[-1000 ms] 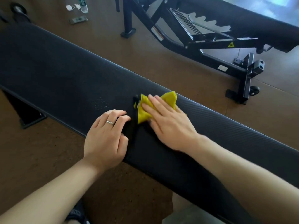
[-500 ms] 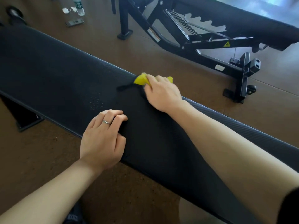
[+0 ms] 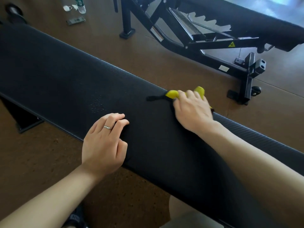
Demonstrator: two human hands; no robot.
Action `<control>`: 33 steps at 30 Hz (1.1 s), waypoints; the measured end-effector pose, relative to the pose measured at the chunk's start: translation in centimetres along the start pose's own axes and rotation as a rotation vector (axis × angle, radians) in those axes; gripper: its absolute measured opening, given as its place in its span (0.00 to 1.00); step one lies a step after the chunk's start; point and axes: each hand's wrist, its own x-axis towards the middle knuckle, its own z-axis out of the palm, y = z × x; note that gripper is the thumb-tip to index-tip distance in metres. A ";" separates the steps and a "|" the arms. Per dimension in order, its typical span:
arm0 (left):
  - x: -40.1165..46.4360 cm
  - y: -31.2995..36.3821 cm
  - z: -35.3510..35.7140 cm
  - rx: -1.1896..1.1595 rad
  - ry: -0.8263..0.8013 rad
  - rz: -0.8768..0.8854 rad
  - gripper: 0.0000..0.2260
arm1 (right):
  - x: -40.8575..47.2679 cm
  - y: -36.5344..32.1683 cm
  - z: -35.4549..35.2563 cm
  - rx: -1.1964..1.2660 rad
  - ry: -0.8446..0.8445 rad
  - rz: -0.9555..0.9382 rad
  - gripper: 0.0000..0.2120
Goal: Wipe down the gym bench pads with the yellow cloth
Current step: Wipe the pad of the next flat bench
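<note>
A long black bench pad runs diagonally from upper left to lower right. A yellow cloth lies bunched at the pad's far edge, mostly hidden under my fingers. My right hand holds the cloth with fingers curled over it at that edge. A dark wet streak trails left of the cloth. My left hand, wearing a ring, rests on the pad's near edge with loosely bent fingers and holds nothing.
A second adjustable bench with a black steel frame stands beyond the pad on the brown floor. A water bottle, a small white item and a phone lie on the floor at top left. My shoe is below.
My right hand slid the cloth from the middle of the pad out to the far edge, then to the right along it. My left hand stayed put.
</note>
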 end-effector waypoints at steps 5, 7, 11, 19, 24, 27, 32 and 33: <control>-0.1 0.0 -0.1 0.017 -0.019 -0.004 0.21 | 6.1 -8.0 0.7 0.067 -0.004 -0.170 0.19; -0.2 0.1 -0.2 0.020 -0.032 -0.010 0.21 | 6.0 -8.2 1.0 0.081 -0.007 -0.207 0.24; -0.2 0.2 -0.4 0.032 -0.050 -0.007 0.21 | 0.8 -5.6 0.7 0.129 -0.053 -0.332 0.28; 0.1 0.4 -0.7 0.035 -0.088 -0.019 0.21 | -12.3 -2.8 0.2 0.041 -0.089 -0.427 0.28; 0.0 -0.2 -0.7 -0.017 -0.100 -0.001 0.21 | -7.5 -5.5 0.2 0.102 -0.106 -0.362 0.28; 0.1 -0.7 -0.8 -0.042 -0.128 0.020 0.20 | -3.7 -8.5 0.3 0.147 -0.119 -0.196 0.27; 2.0 -5.2 -4.2 -0.193 -0.136 0.160 0.19 | -4.8 -11.7 0.2 0.140 -0.103 -0.043 0.27; 3.0 -7.1 -4.8 -0.148 -0.111 0.156 0.18 | -6.2 -12.6 -0.1 0.152 -0.107 -0.030 0.27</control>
